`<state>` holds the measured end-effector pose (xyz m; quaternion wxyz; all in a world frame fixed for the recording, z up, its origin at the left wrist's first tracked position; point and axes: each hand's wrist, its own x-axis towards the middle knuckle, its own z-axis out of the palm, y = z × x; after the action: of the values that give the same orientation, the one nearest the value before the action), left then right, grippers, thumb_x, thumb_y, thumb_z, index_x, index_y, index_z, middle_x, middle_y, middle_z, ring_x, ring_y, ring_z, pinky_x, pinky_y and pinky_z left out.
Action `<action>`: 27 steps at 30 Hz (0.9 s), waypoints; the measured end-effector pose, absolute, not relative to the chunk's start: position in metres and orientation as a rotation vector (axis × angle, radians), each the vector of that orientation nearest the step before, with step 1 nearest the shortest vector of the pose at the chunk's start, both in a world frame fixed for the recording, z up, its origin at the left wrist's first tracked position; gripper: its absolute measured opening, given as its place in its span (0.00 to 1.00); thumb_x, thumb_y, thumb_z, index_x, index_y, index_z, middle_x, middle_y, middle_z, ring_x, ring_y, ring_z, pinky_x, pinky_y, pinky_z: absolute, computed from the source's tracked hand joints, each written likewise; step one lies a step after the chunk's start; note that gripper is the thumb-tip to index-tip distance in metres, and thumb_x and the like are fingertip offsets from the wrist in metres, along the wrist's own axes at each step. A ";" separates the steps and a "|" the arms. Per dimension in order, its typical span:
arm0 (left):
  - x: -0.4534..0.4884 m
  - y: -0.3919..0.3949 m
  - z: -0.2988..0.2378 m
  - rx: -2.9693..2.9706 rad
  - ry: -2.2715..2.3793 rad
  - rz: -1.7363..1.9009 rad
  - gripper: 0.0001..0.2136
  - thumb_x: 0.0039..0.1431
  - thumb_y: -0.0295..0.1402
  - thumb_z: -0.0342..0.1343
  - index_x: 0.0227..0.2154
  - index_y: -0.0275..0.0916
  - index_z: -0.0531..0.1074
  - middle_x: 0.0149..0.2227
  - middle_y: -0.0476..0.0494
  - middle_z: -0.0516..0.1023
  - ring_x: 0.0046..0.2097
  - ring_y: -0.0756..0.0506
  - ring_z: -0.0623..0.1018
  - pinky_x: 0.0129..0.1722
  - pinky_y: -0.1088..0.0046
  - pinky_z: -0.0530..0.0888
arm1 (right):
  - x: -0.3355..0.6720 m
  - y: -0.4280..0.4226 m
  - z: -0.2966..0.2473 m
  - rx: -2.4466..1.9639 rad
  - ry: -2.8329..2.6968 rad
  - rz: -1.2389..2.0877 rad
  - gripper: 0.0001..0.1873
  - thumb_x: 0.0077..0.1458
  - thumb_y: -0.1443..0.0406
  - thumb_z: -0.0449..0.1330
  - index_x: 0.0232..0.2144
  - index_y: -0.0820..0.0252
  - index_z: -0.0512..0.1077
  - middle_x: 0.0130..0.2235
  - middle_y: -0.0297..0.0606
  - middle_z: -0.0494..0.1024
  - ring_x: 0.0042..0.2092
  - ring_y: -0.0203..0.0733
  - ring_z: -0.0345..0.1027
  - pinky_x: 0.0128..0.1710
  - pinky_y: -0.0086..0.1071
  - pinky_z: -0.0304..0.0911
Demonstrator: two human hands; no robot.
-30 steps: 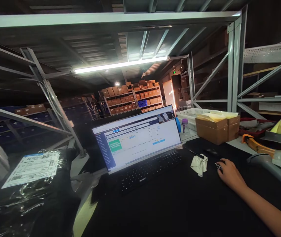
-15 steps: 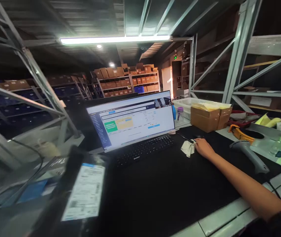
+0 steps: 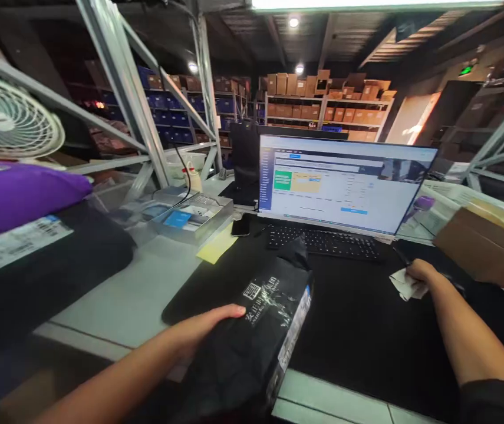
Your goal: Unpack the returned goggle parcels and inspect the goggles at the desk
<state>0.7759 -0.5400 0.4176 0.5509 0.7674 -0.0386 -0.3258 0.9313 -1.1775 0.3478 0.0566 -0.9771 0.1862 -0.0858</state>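
One black bag [image 3: 256, 335] under left hand [image 3: 203, 327]

Black glossy plastic package [image 3: 256, 335]: a white square emblem and one row of white Chinese characters on the top face, too blurred to read. White label strip [image 3: 293, 333] on its side: print too small. White shipping label [image 3: 13, 244] on the black parcel [image 3: 57, 271] at left: barcode lines, text unreadable. Laptop screen [image 3: 344, 182]: interface text too small. Green lit sign [image 3: 466, 70]: illegible.
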 end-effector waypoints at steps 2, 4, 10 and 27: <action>0.776 -0.538 0.415 1.664 -0.171 -0.867 0.23 0.58 0.51 0.51 0.47 0.40 0.76 0.49 0.41 0.81 0.53 0.40 0.79 0.55 0.65 0.74 | 0.928 -1.179 0.355 -2.976 0.616 -0.171 0.13 0.63 0.60 0.62 0.45 0.62 0.73 0.44 0.40 0.76 0.42 0.42 0.74 0.38 0.35 0.72; 0.776 -0.537 0.416 1.807 -0.276 -0.756 0.29 0.57 0.51 0.55 0.58 0.40 0.69 0.59 0.39 0.73 0.59 0.41 0.74 0.59 0.64 0.70 | 0.921 -1.178 0.361 -2.985 0.679 -0.127 0.12 0.64 0.59 0.61 0.44 0.61 0.73 0.44 0.40 0.76 0.42 0.42 0.74 0.40 0.36 0.72; 0.737 -0.523 0.444 2.458 -0.360 -0.131 0.31 0.62 0.49 0.51 0.66 0.49 0.56 0.67 0.42 0.60 0.55 0.39 0.76 0.51 0.63 0.76 | 0.882 -1.175 0.390 -2.998 0.648 -0.516 0.16 0.60 0.62 0.55 0.44 0.65 0.76 0.34 0.49 0.78 0.37 0.57 0.75 0.36 0.46 0.68; 0.648 -0.555 0.445 2.884 -0.332 -0.101 0.22 0.58 0.44 0.52 0.51 0.41 0.75 0.50 0.37 0.79 0.48 0.33 0.80 0.45 0.54 0.78 | 0.685 -0.874 0.499 -2.713 -1.656 -0.521 0.20 0.69 0.65 0.47 0.58 0.56 0.69 0.36 0.38 0.78 0.29 0.40 0.69 0.25 0.34 0.61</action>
<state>0.6478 -0.5549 0.4450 0.1181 0.9859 -0.1136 -0.0346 0.6848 -0.8738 0.4994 -0.0396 -0.8417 -0.5138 -0.1615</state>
